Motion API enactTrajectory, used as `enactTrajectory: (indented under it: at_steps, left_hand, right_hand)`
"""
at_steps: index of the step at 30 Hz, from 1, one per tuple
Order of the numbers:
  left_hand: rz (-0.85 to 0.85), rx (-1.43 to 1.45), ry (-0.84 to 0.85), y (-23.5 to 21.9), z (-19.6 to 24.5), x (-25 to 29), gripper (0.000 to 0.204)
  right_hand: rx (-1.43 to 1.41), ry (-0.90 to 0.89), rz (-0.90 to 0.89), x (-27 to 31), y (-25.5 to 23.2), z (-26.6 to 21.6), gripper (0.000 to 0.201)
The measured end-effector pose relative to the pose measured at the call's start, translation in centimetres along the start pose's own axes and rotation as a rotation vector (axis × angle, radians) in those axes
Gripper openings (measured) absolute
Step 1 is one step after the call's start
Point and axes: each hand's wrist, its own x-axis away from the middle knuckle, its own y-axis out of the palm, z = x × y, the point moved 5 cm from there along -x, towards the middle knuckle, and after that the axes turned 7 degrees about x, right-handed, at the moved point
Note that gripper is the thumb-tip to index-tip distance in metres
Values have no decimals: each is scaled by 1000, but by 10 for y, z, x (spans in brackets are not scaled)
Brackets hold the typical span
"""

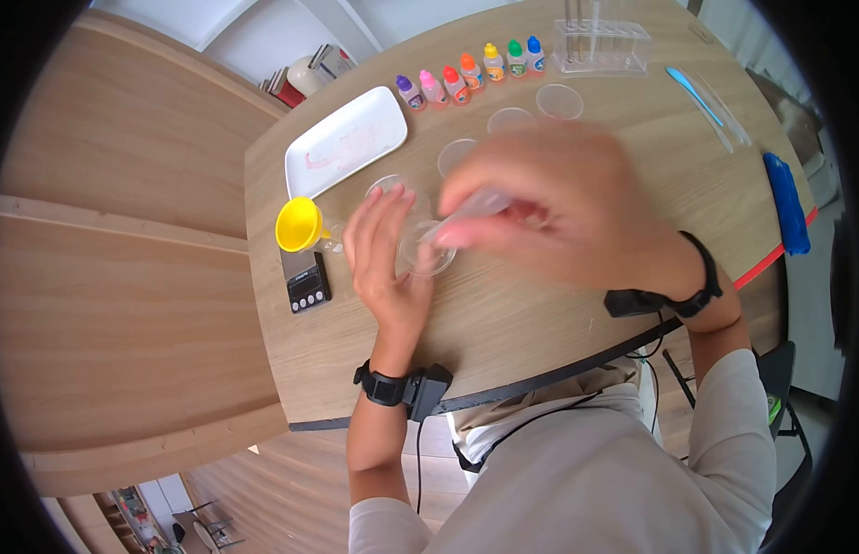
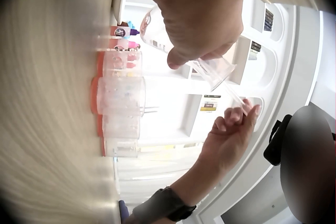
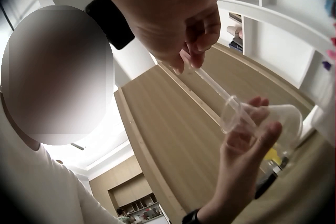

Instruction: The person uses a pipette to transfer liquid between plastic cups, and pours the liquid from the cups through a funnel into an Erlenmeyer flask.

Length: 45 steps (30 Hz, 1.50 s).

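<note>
A clear conical flask (image 3: 286,121) is tilted in my left hand (image 1: 388,268), whose fingers and thumb grip it around the neck. Its open mouth (image 1: 429,251) points up toward me. Above it, my right hand (image 1: 563,208) pinches the top end of a clear plastic dropper (image 3: 210,82). The dropper slants down through the mouth, and its lower part shows inside the flask neck in the right wrist view. In the left wrist view, the left hand (image 2: 202,19) covers much of the flask's middle, while the right hand (image 2: 226,140) holds the dropper beyond the rim.
Clear plastic cups (image 1: 560,102) stand in a row past my hands. Behind them are several coloured dropper bottles (image 1: 451,85) and a test tube rack (image 1: 600,51). Leftward sit a white tray (image 1: 356,138), yellow funnel (image 1: 298,224) and small scale (image 1: 308,284). A blue cloth (image 1: 787,203) lies right.
</note>
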Motion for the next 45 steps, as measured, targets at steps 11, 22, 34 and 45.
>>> enactTrajectory:
  at_steps: [11, 22, 34, 45]
  left_hand:
    - [-25, -23, 9, 5, -2, -4, 39]
    - [-25, -27, 60, 1, 1, -3, 34]
    - [-23, -7, 77, 1, 1, -2, 34]
    - [0, 42, 98, 3, 3, -1, 37]
  right_hand:
    - [48, 432, -83, -4, -29, 35, 14]
    - [194, 155, -72, -1, -2, 41, 20]
    - [78, -15, 338, 8, -49, 2, 6]
    - [152, -221, 96, 14, 23, -15, 25]
